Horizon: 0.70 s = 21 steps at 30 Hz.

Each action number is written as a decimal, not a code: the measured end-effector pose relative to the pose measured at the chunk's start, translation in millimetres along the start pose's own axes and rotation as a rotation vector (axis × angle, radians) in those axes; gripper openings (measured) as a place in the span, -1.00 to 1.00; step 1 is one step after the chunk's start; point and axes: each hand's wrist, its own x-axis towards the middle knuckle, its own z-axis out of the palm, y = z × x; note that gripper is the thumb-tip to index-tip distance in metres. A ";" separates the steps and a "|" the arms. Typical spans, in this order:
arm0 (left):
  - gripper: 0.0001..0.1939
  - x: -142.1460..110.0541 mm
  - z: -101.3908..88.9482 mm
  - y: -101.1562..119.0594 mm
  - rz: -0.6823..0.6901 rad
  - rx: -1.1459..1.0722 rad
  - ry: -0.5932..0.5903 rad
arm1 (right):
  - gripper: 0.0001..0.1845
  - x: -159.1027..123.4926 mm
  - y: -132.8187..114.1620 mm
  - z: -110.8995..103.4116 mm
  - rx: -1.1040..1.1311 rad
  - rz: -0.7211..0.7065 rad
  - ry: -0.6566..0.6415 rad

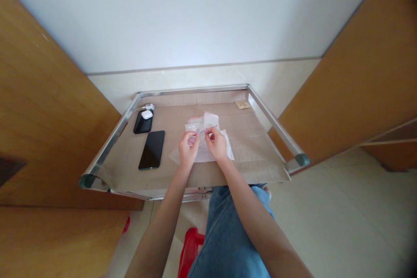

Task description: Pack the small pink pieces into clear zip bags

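My left hand (188,148) and my right hand (216,142) are close together above the middle of the cardboard-covered table top (257,139). Both pinch a small clear zip bag (198,127) with a red strip along its top edge. The fingers hide part of the bag, and whatever is inside it is too small to tell. A wider sheet of translucent white plastic (203,153) lies directly under my hands and may be joined to the bag.
A black smartphone (151,150) lies left of my hands. Behind it, a white earbud case (147,114) rests on a dark phone (143,122), with a cable nearby. A small tan card (243,104) lies at the back right. A metal frame (192,90) edges the table, between wooden panels.
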 end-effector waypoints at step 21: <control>-0.90 -2.9 0.3 1.4 0.038 -0.107 -0.082 | -0.57 8.9 6.8 0.4 0.465 0.231 -0.038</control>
